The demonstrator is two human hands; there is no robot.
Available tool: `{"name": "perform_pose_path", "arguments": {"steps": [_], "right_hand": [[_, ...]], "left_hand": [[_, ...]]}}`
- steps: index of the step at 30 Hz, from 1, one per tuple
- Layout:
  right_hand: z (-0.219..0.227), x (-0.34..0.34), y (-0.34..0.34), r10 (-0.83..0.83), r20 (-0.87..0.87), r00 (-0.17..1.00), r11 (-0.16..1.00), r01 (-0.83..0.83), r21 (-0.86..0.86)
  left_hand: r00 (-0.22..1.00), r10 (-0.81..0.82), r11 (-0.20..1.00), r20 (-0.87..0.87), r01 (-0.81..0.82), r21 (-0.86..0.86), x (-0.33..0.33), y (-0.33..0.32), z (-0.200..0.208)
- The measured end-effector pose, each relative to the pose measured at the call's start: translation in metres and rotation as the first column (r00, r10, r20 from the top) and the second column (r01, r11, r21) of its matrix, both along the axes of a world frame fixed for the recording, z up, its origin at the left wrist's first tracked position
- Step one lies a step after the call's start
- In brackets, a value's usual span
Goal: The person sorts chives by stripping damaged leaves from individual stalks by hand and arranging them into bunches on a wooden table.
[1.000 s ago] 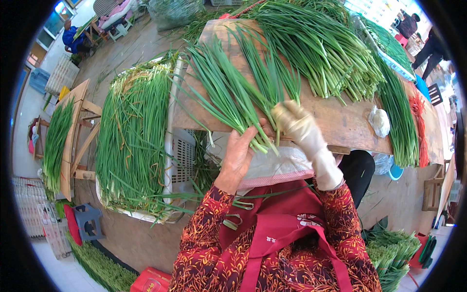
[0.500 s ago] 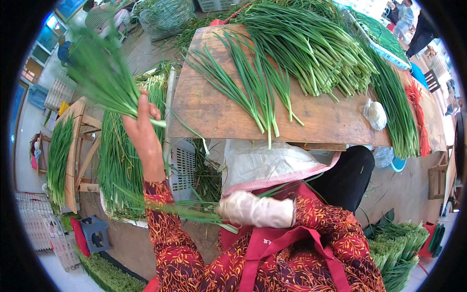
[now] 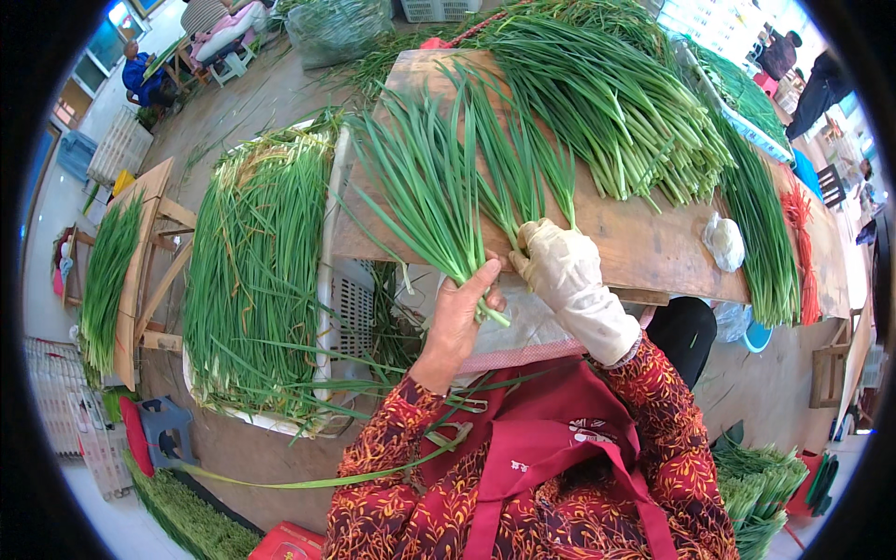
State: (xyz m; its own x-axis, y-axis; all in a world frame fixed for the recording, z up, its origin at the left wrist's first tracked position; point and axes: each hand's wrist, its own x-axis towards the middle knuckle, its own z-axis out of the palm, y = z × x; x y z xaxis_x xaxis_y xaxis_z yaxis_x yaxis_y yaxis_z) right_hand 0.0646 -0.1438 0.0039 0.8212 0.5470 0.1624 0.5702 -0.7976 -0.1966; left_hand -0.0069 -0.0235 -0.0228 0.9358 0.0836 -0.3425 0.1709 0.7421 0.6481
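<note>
At the near edge of the wooden board (image 3: 644, 238), the bare left hand (image 3: 459, 317) clamps a chive bunch (image 3: 425, 187) by its base (leaves fanned far-left) while the gloved right hand (image 3: 560, 271), closed, gathers adjoining stalks (image 3: 523, 168) to align their ends.

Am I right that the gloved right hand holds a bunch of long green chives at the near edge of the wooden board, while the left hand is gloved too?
Not quite. The head view shows the left hand bare, gripping a bunch of long green chives. Only the right hand wears a cream glove, holding its chives at the wooden board's near edge.
</note>
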Motion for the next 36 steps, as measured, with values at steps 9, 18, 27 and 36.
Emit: {"name": "perform_pose_path", "arguments": {"steps": [9,18,27,36], "right_hand": [[0.021,-0.028,-0.006,0.069,-0.625,0.777,0.848,0.284,0.447],[0.001,-0.003,0.0,0.189,-0.692,0.697,0.617,0.464,0.635],[-0.009,-0.021,0.003,0.18,-0.476,0.861,0.5,0.337,0.798],[-0.01,-0.041,0.005,0.517,-0.417,0.747,0.078,0.444,0.893]], "left_hand": [[0.994,0.091,0.996,0.066,-0.091,-0.004,0.012,-0.008,-0.002],[0.987,0.04,0.995,0.156,-0.054,0.083,0.005,-0.016,0.0],[0.998,0.064,0.983,0.012,-0.061,-0.171,0.003,-0.01,-0.006],[1.0,0.013,0.995,-0.004,-0.013,-0.102,0.004,-0.003,-0.008]]}}
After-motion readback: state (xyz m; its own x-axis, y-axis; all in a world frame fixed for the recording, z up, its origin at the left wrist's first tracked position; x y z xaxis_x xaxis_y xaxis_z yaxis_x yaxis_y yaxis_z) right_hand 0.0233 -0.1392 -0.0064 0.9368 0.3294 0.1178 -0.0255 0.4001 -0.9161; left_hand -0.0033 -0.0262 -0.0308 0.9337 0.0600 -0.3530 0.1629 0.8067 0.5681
